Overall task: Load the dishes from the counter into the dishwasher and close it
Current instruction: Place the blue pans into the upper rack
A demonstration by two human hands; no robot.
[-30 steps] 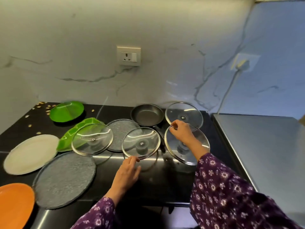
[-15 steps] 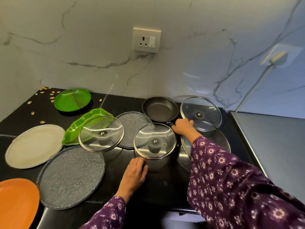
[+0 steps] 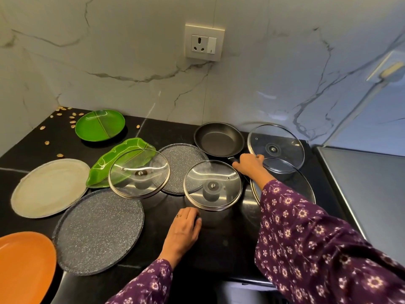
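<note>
Right hand [image 3: 249, 163] pinches far-right glass lid [image 3: 276, 140] at its near rim; judged fragile, slippery. Left hand [image 3: 185, 227] rests relaxed on counter [image 3: 223, 251].

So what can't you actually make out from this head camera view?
- Dishwasher: outside the head view's frame.
- Orange plate: cut off by the left and bottom edges.
- Largest glass lid: mostly hidden by the right sleeve and the far glass lid that the right hand grips.
- Frying pan handle: covered by that hand.
- Left hand: whether its fingertips touch the near glass lid is unclear.
</note>
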